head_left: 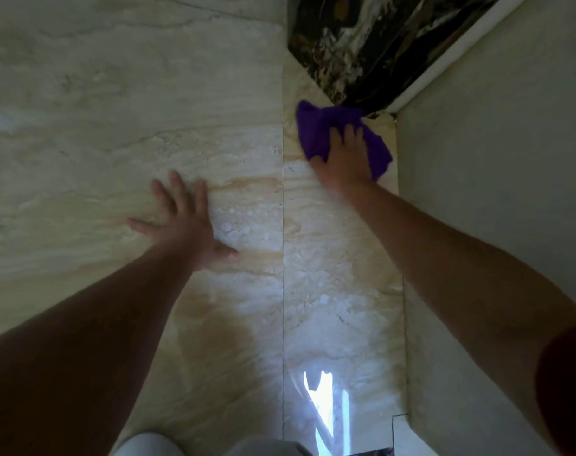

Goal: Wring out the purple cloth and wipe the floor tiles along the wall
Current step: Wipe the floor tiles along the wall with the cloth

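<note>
The purple cloth [316, 130] lies spread on the cream marble floor tiles [329, 258], close to the corner where the white wall [494, 159] meets a dark marbled panel. My right hand [344, 159] presses flat on the cloth with fingers pointing toward the corner, covering its middle. My left hand [181, 222] rests palm down on the bare tile to the left, fingers spread, holding nothing. A thin grout line [282, 225] runs between the two hands.
The dark black-and-brown marbled panel [372, 44] stands at the far right behind the cloth. A bright window reflection [326, 413] shines on the wet tile near me. A low cream skirting [400, 225] runs along the wall's foot.
</note>
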Tool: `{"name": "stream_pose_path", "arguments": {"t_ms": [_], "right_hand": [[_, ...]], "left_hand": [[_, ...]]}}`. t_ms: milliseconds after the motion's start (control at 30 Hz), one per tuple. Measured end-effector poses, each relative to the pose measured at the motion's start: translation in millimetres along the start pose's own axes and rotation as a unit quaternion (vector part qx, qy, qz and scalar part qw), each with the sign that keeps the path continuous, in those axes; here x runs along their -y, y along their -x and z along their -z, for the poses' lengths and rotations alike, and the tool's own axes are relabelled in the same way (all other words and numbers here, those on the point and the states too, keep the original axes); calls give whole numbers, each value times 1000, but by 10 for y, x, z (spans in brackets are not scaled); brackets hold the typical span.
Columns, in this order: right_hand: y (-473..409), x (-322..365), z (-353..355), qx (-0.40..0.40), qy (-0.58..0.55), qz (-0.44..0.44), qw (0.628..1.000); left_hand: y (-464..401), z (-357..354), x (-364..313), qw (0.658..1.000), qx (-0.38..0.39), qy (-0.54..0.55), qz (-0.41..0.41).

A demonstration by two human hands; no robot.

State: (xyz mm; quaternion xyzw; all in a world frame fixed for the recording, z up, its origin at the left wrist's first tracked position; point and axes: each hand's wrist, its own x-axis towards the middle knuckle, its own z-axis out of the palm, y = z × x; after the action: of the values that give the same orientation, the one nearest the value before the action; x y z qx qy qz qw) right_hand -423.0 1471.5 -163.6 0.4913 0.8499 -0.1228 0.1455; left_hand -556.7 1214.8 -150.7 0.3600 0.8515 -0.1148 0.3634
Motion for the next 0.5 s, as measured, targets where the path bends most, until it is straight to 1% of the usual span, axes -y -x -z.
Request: {"name": "stream_pose_path", "arguments": {"t_ms": [33, 100, 200, 267, 333, 400, 500], "right_hand": [[-5, 147, -37, 11, 23, 44, 999], [-182, 396, 66, 37, 39, 91, 994], [-698, 636, 339, 58, 63, 140, 986], [-917, 791, 466, 67, 75, 172, 980], [-1064, 957, 514, 68, 60, 175, 980], [-1091, 1021, 484, 49, 45, 174, 983], [-716, 647, 294, -16, 20, 172, 985]], "left_hand": [[12, 11, -2, 1000, -2, 3, 0], [24, 8, -33, 1000, -4, 6, 2], [-9, 2, -29, 1000, -3, -3, 4], [6, 13, -52, 1000, 5, 11, 3], [-2, -5, -53, 1000, -1, 11, -1], [4, 6, -44, 1000, 0, 5, -1], [7, 3, -37, 1000, 0, 17, -7]]}}
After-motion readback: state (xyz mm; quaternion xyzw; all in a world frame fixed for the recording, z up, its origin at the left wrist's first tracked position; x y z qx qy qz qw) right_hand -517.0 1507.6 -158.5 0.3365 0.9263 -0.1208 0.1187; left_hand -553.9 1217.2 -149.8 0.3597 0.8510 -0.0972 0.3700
